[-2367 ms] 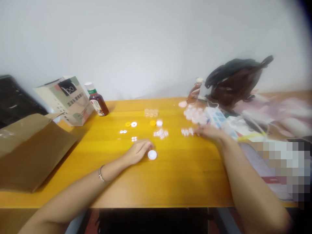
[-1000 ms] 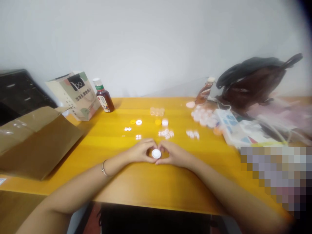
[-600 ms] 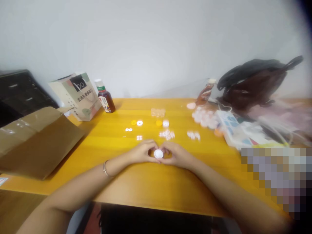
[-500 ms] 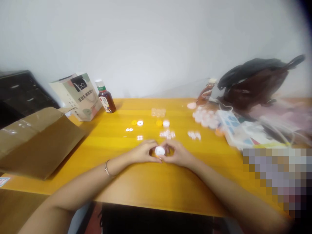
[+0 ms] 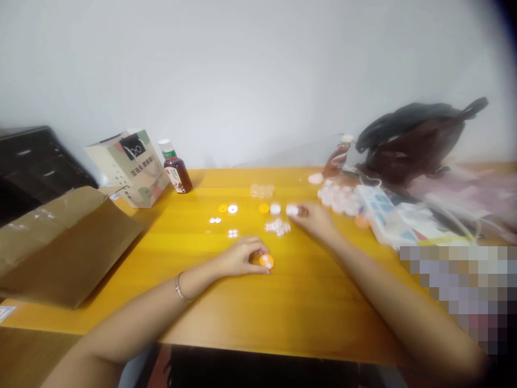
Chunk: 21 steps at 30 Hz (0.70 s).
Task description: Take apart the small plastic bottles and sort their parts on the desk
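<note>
My left hand (image 5: 246, 256) rests over the near middle of the table, thumb and fingers closed around a small orange round piece (image 5: 266, 262) with something white inside it. Farther forward and to the right, my right hand (image 5: 315, 220) pinches a white round cap (image 5: 292, 210) just above or on the table; blur hides which. Left of that cap are a white disc (image 5: 275, 208) and a yellow disc (image 5: 264, 208). Several small white pieces (image 5: 278, 227) lie in a cluster below them. Another yellow disc (image 5: 223, 208) and a white ring (image 5: 233, 209) sit farther left.
Small white parts (image 5: 215, 220) and a clear plastic piece (image 5: 262, 190) lie on the table. At left are a cardboard box (image 5: 81, 253), a paper bag (image 5: 139, 170) and a dark bottle (image 5: 176, 175). At right stand another bottle (image 5: 337, 156), pale round pieces (image 5: 339, 197) and a dark bag (image 5: 407, 140).
My right hand has moved away from my left, forward and right, carrying the white cap. The orange piece, formerly beneath the cap, stays in my left hand.
</note>
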Each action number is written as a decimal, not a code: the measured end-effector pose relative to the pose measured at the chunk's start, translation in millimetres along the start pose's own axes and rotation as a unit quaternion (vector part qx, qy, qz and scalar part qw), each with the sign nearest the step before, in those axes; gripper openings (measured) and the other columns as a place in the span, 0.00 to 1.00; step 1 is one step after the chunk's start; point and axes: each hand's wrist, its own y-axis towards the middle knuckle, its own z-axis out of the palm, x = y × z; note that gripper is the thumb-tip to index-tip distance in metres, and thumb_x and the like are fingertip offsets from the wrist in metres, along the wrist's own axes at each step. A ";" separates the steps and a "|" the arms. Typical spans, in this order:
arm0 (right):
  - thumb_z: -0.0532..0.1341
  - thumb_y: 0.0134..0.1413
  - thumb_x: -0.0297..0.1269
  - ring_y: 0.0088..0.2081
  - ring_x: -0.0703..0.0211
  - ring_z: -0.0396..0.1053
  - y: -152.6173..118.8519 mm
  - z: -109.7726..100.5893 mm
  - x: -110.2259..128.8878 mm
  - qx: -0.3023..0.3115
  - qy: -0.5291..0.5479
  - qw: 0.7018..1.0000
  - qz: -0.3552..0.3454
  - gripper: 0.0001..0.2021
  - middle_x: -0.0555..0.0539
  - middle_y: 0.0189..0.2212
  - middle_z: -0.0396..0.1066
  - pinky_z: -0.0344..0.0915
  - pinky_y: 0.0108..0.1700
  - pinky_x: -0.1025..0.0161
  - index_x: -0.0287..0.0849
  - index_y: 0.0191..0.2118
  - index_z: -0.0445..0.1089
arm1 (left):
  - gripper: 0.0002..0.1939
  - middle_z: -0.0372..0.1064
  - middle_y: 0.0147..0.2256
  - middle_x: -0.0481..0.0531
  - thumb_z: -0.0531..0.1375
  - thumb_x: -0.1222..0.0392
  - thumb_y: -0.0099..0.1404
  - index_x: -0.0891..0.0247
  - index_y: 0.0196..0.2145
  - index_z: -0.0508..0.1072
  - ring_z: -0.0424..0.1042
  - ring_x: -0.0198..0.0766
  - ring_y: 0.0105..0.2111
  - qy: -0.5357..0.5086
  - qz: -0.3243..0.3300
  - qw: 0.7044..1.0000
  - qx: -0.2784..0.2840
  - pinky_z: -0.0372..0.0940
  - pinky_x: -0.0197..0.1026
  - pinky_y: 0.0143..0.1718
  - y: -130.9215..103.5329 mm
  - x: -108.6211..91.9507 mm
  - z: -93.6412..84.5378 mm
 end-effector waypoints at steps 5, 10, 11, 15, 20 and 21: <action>0.56 0.45 0.46 0.21 0.62 0.60 19.2 1.3 -4.3 0.051 -0.065 0.997 0.004 0.15 0.49 0.16 0.63 0.47 0.22 0.66 0.41 0.18 0.61 | 0.19 0.64 0.33 0.51 0.61 0.47 0.54 0.63 0.39 0.69 0.63 0.36 0.34 0.009 0.006 1.000 0.003 0.58 0.38 0.37 -0.2 -2.5 -1.4; 0.58 0.43 0.47 0.22 0.63 0.60 27.4 11.5 -7.8 0.074 -0.064 0.995 0.018 0.15 0.49 0.17 0.64 0.46 0.22 0.66 0.41 0.19 0.61 | 0.20 0.64 0.33 0.52 0.61 0.47 0.54 0.64 0.39 0.69 0.63 0.36 0.35 0.014 0.007 1.000 0.006 0.58 0.37 0.38 0.3 -4.5 -2.6; 0.58 0.43 0.47 0.22 0.63 0.60 27.7 13.7 -8.2 0.077 -0.058 0.995 0.019 0.15 0.49 0.17 0.65 0.46 0.23 0.66 0.40 0.19 0.62 | 0.19 0.64 0.33 0.52 0.61 0.47 0.54 0.64 0.39 0.69 0.63 0.36 0.35 0.015 0.007 1.000 0.006 0.58 0.37 0.38 0.4 -4.3 -2.6; 0.58 0.44 0.47 0.22 0.63 0.60 27.0 16.9 -8.3 0.080 -0.047 0.995 0.022 0.15 0.49 0.17 0.64 0.46 0.23 0.66 0.40 0.20 0.63 | 0.20 0.64 0.33 0.52 0.61 0.48 0.54 0.64 0.39 0.69 0.63 0.36 0.35 0.016 0.011 1.000 0.006 0.58 0.37 0.38 0.3 -2.8 -2.2; 0.58 0.45 0.42 0.25 0.61 0.61 19.3 6.5 6.2 0.034 -0.026 0.999 0.002 0.11 0.49 0.22 0.65 0.52 0.26 0.67 0.39 0.30 0.67 | 0.20 0.65 0.33 0.52 0.61 0.48 0.53 0.64 0.39 0.69 0.63 0.36 0.34 0.016 0.015 1.000 0.005 0.58 0.37 0.38 0.5 -3.4 -2.4; 0.58 0.46 0.41 0.26 0.61 0.61 14.7 4.1 12.1 0.023 -0.009 1.000 -0.012 0.11 0.48 0.24 0.66 0.54 0.27 0.66 0.39 0.32 0.67 | 0.19 0.65 0.34 0.52 0.61 0.48 0.54 0.64 0.39 0.69 0.63 0.36 0.35 0.017 0.016 1.000 0.004 0.58 0.38 0.38 0.6 -3.7 -2.4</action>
